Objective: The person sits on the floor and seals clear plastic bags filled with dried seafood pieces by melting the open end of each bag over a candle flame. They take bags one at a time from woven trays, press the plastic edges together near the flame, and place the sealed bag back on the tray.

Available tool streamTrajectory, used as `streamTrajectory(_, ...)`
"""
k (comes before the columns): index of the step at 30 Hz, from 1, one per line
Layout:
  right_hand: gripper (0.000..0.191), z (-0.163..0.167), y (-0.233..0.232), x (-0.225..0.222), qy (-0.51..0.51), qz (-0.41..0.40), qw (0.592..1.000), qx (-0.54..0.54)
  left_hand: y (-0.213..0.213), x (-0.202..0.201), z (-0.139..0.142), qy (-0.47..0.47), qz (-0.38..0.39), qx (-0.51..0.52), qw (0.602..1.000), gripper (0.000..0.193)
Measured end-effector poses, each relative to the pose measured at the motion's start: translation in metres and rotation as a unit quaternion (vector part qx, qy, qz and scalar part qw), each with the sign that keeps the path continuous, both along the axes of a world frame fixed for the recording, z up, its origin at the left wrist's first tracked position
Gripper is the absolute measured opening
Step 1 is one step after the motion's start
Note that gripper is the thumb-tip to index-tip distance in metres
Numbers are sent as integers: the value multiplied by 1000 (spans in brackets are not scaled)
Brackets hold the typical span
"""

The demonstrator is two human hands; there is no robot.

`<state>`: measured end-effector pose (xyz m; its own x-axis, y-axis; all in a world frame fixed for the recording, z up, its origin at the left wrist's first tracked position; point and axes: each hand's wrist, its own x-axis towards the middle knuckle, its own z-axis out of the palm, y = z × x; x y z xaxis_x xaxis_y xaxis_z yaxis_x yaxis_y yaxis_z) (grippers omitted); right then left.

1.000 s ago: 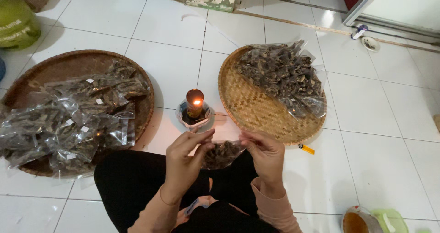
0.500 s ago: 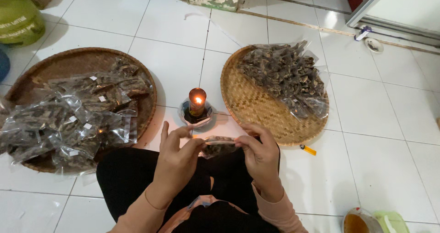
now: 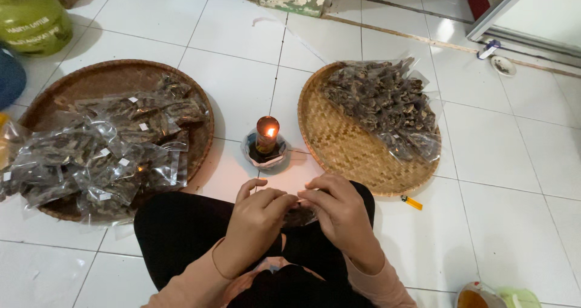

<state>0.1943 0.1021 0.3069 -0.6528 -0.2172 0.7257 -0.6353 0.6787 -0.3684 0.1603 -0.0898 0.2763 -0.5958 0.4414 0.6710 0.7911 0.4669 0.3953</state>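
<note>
Both hands pinch a small clear packet over the lap.
Left hand (image 3: 257, 217) and right hand (image 3: 339, 214) have drawn the packet (image 3: 298, 216) back from the candle (image 3: 267, 135) (flame lit), nearer the body than a second ago.

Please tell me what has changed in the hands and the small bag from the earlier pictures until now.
Both hands, left hand and right hand, drew the small plastic bag back from the candle toward the lap, still pinching it. The two woven trays did not move.

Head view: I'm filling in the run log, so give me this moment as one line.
left hand: pinching small clear bag | right hand: pinching same bag | lit candle: ahead on floor | woven trays: either side, bagged dark pieces
</note>
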Motion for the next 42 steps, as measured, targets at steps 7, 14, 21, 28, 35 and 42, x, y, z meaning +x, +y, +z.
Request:
streamTrajectory(7, 29, 7, -2, -1, -8, -5, 1000, 13, -15, 6, 25, 71, 4, -44, 997, 21)
streamTrajectory(14, 29, 16, 6, -1, 34, 1, 999, 13, -38, -5, 38, 109, -48, -120, 986, 29)
streamTrajectory(21, 23, 13, 16, -3, 8, -49, 999, -5, -52, -13, 34, 118, -44, -140, 982, 27)
streamTrajectory(28, 17, 17, 13, -9, -54, -40, 995, -70, -51, -22, 64, 102, 89, -6, 991, 23)
streamTrajectory(35, 11, 16, -3, -12, -56, -4, 997, -47, -7, -10, 51, 40, -26, -18, 999, 9)
streamTrajectory(42, 7, -38, 15, -27, -226, 41, 954, -194, -18, -24, 15, -34, -33, 3, 999, 5)
